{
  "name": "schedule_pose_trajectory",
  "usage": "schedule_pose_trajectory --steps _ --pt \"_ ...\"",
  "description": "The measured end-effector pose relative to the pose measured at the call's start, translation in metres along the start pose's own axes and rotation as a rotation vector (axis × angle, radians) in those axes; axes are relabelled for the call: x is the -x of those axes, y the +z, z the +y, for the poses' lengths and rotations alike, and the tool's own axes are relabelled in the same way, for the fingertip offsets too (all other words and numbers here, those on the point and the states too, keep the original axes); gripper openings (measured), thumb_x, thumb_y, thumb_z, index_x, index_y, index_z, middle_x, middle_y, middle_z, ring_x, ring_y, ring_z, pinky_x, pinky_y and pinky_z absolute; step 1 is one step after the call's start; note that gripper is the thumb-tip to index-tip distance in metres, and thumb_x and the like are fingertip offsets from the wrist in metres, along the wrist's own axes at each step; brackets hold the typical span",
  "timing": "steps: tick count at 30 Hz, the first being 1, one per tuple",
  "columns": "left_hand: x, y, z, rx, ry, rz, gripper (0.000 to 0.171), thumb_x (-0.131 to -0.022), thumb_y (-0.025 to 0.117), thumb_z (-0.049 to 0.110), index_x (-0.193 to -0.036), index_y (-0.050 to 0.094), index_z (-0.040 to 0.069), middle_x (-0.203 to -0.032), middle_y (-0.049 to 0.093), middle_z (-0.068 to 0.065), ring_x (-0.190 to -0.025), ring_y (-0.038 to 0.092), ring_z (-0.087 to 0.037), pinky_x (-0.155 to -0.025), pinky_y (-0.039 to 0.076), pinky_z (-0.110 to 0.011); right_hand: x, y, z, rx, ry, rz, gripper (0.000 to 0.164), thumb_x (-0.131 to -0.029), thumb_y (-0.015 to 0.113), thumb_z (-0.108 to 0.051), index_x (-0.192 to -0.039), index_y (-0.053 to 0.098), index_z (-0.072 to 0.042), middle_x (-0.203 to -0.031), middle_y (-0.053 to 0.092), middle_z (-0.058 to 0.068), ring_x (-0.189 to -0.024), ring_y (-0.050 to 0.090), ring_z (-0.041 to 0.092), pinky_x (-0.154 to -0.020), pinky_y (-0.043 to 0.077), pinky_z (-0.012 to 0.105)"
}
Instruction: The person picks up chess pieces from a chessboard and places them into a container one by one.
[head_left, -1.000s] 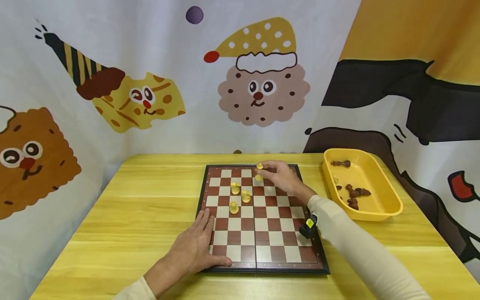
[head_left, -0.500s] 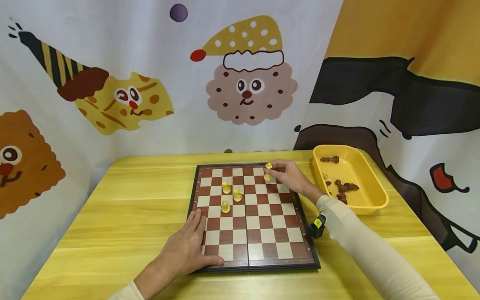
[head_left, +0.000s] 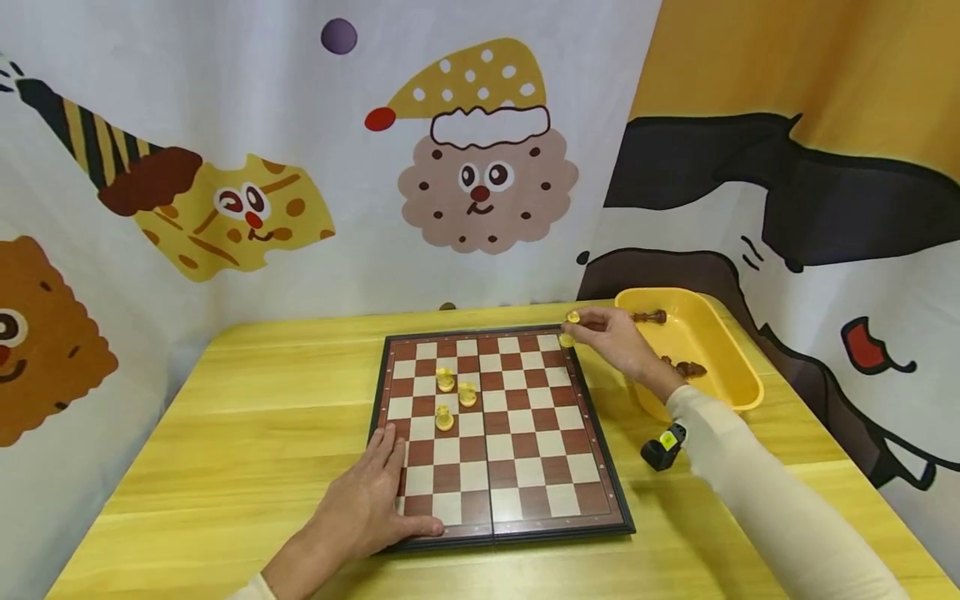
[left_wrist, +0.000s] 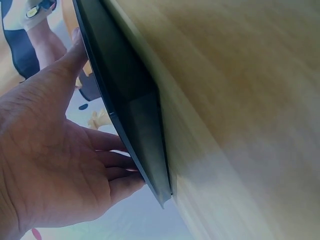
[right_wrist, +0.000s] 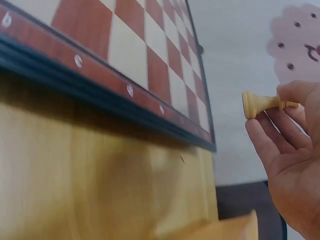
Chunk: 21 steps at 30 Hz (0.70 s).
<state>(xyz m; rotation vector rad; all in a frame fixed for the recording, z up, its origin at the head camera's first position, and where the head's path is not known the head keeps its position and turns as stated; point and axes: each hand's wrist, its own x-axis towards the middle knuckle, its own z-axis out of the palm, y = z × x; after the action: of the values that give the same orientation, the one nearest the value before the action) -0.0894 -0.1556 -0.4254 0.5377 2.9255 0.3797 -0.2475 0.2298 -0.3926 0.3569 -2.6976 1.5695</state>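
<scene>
My right hand (head_left: 615, 337) pinches a pale yellow chess piece (right_wrist: 265, 103) between thumb and fingers, over the far right corner of the chessboard (head_left: 528, 527). In the right wrist view the piece's round base faces the board and its top is partly covered by the fingers. At the board's near left corner rests my left hand (head_left: 360, 500), fingers straight along the left edge and thumb on the front border. The left wrist view shows those fingers (left_wrist: 125, 187) against the dark side of the board. Three pale pieces stand on the left half, one of them a yellow chess piece (head_left: 467, 395).
A yellow plastic tub (head_left: 738, 367) stands right of the board, with dark brown chess pieces (head_left: 688, 369) lying in it; my right forearm partly covers it. The wooden table (head_left: 247, 400) meets a printed cloth (head_left: 315, 100) at the back.
The right hand has carried the pale chess piece rightward across the far rows to the board's right corner. The left hand stays on the board's near left corner. The head view has shifted slightly.
</scene>
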Motion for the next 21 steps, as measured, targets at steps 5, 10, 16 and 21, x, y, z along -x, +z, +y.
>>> schedule_pose_trajectory --steps 5,10,16,21 --pt "0.001 0.000 0.000 0.009 -0.004 0.003 0.130 -0.067 0.070 0.084 -0.150 0.040 -0.011 -0.160 0.026 -0.029 -0.148 0.025 -0.041 -0.104 0.046 -0.053 0.007 -0.025 0.004 0.044 0.030 0.040 0.043 -0.102 0.066 -0.033 -0.128 0.066 0.001 -0.120 0.069 0.017 -0.114 0.064 0.031 -0.092 0.052 0.033" --pt "0.003 0.000 -0.001 0.011 -0.012 0.004 0.129 -0.067 0.071 0.083 -0.149 0.040 -0.012 -0.161 0.025 -0.029 -0.149 0.024 -0.040 -0.105 0.045 -0.052 0.015 -0.049 0.010 0.083 0.039 0.073 0.047 -0.102 0.065 -0.036 -0.130 0.063 0.002 -0.119 0.069 0.019 -0.109 0.066 0.027 -0.088 0.053 0.027" --pt "0.001 0.000 0.000 0.013 0.007 0.014 0.129 -0.068 0.070 0.083 -0.150 0.040 -0.011 -0.160 0.026 -0.029 -0.148 0.025 -0.041 -0.103 0.046 -0.054 0.032 -0.076 0.021 0.046 0.000 0.198 0.047 -0.101 0.067 -0.026 -0.130 0.058 0.010 -0.110 0.069 0.017 -0.089 0.069 0.009 -0.077 0.055 0.017" --pt "0.001 0.000 0.000 0.001 0.007 0.017 0.128 -0.070 0.070 0.083 -0.150 0.039 -0.012 -0.160 0.026 -0.030 -0.148 0.024 -0.041 -0.104 0.046 -0.053 0.041 -0.092 0.028 0.028 -0.027 0.240 0.044 -0.100 0.069 -0.022 -0.127 0.058 0.011 -0.102 0.070 -0.001 -0.087 0.067 0.002 -0.076 0.055 0.016"
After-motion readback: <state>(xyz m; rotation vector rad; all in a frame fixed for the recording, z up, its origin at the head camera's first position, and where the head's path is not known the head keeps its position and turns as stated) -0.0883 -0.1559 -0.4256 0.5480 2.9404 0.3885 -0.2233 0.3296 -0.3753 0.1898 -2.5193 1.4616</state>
